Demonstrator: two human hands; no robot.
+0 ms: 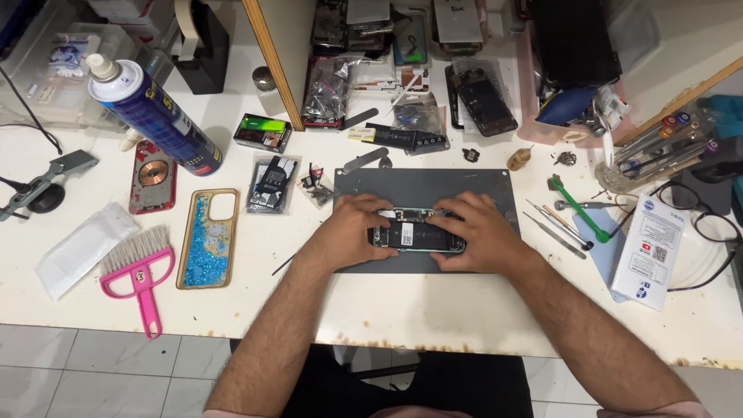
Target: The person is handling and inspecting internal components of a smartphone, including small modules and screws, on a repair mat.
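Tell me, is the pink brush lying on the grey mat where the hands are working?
No, the pink brush lies on the white table far to the left of the grey mat, beside a glittery blue phone case.

bare hairy forearms; maybe pink sleeve edges; no rings.

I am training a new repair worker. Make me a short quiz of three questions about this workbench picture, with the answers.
1. True or false: both hands rest on the opened phone on the grey mat.
2. Which thing lies nearest the front left edge of the table? A. pink brush B. green tool C. eyeglasses
3. Fill in: the tall blue spray can lies to the person's ____ side.

Key
1. True: the left hand and the right hand hold its two ends.
2. A: the pink brush; the green tool and the eyeglasses lie on the right.
3. left
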